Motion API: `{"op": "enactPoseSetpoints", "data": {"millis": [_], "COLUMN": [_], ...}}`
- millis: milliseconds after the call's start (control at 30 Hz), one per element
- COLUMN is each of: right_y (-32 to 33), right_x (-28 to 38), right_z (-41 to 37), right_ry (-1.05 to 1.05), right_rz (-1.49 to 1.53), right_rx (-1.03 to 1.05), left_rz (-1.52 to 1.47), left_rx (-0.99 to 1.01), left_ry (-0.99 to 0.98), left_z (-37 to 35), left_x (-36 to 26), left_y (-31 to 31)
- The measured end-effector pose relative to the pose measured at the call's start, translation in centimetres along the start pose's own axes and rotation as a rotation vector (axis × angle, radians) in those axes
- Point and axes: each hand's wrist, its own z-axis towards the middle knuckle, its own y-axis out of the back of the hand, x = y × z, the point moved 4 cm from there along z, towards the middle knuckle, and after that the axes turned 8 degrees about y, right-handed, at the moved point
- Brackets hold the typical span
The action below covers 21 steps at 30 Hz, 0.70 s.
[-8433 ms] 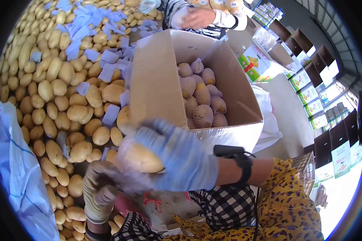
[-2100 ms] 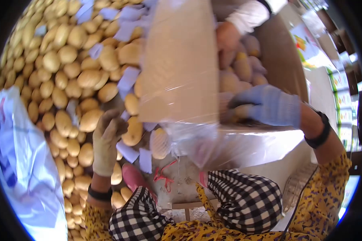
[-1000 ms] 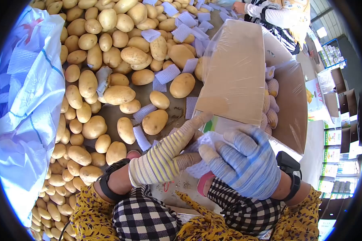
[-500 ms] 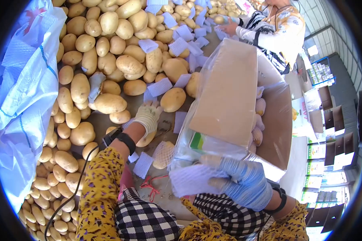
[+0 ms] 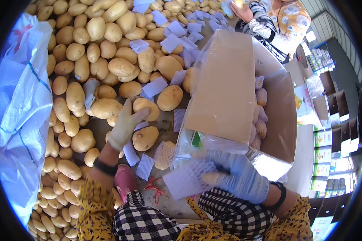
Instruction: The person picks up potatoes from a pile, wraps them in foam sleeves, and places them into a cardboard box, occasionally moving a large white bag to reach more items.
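My left hand (image 5: 128, 123), in a pale glove, has its thumb and fingers round a potato (image 5: 146, 109) above the pile. A larger potato (image 5: 145, 138) lies just below it. Near the front of the cardboard box (image 5: 223, 88), my right hand (image 5: 239, 176), in a blue-striped glove, pinches a white foam net sleeve (image 5: 188, 179). A potato in a foam net (image 5: 165, 155) rests on the floor between my hands. Net-wrapped potatoes (image 5: 261, 113) show inside the plastic-lined box.
Loose potatoes (image 5: 120, 66) cover the left and back, with foam sleeves (image 5: 175, 42) scattered among them. A white woven sack (image 5: 26, 100) borders the pile. A co-worker (image 5: 283, 28) holds something at the back right. Cartons (image 5: 322, 138) stand at the far right. A red string (image 5: 155, 188) lies in front.
My left hand has taken hold of a potato and lifted it slightly. My right hand has shifted a little left with the foam sleeve. The co-worker's hand has risen.
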Motion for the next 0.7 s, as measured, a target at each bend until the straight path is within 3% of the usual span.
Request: {"op": "enactPoseSetpoints", "data": {"millis": [67, 100, 167, 233, 333, 367, 400, 500, 533, 633, 700], "right_y": [0.4, 0.0, -1.4, -1.4, -0.3, -0.3, -0.5, -1.2, -1.3, -0.3, 0.8], "right_x": [-0.7, -0.5, 0.3, 0.3, 0.6, 1.1, 1.6, 1.2, 0.9, 0.8, 0.9], "right_z": [0.5, 0.6, 1.0, 1.0, -0.3, -0.6, -0.7, 0.3, 0.6, 0.5, 0.2], "right_ry": [0.005, 0.002, 0.017, 0.037, 0.06, 0.074, 0.084, 0.133, 0.13, 0.182, 0.31], "right_rz": [0.215, 0.465, 0.961, 0.839, 0.647, 0.682, 0.716, 0.696, 0.696, 0.592, 0.314], "right_rx": [-0.044, -0.041, -0.037, -0.027, -0.145, -0.123, -0.091, -0.06, -0.058, -0.13, -0.253], "left_rz": [-0.291, -0.244, -0.313, -0.086, -0.257, -0.52, -0.288, -0.344, 0.261, -0.156, -0.411], "left_rx": [0.241, 0.306, 0.504, 0.641, 0.556, 0.465, 0.483, 0.687, 0.773, 0.575, 0.394], "left_ry": [-0.223, -0.265, -0.181, -0.283, -0.197, -0.05, 0.059, 0.511, 0.157, 0.166, -0.005], "left_z": [-5.5, -7.2, -10.2, -11.8, -10.9, -11.0, -11.4, -9.8, -9.9, -11.8, -11.4], "left_x": [-4.3, -5.3, -5.8, -6.2, -5.1, -4.9, -4.9, 4.5, 3.5, -2.3, -4.1], "left_y": [-3.9, -5.3, -7.8, -9.3, -8.2, -7.8, -8.4, -5.7, -6.5, -8.4, -8.1]}}
